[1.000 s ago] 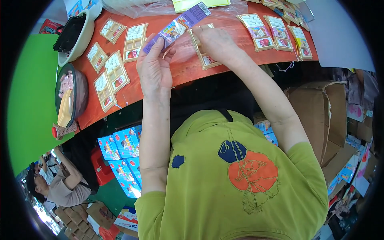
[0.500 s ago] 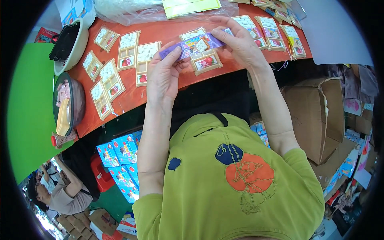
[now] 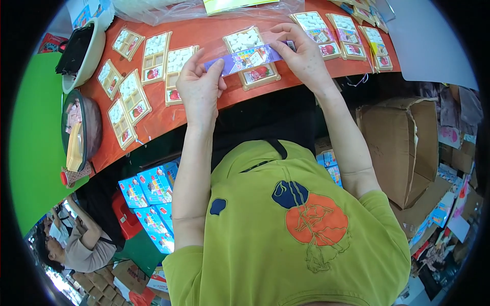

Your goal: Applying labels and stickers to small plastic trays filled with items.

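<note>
A purple printed paper band (image 3: 250, 59) stretches between my hands. My left hand (image 3: 199, 81) pinches its left end between thumb and fingers, and my right hand (image 3: 302, 56) grips the right end. Across the middle of a wooden tray (image 3: 261, 75) lies the band; white pieces (image 3: 244, 40) show in the tray above it and a strawberry picture below. Just left of my left hand stands another tray (image 3: 179, 60) of white pieces, without a band. To the right, a tray (image 3: 317, 31) wears a purple band around its middle.
More trays (image 3: 133, 96) lie at the left of the red table. A black-rimmed bowl (image 3: 92, 127) and a white basin (image 3: 92, 56) stand at its left edge. Clear plastic (image 3: 158, 13) covers the back. Below are blue boxes (image 3: 153, 186) and an open carton (image 3: 398, 148). Another person (image 3: 87, 245) sits lower left.
The purple band has come down flatter across the tray, uncovering more white pieces above it. My left hand has shifted slightly left; both hands still hold the ends.
</note>
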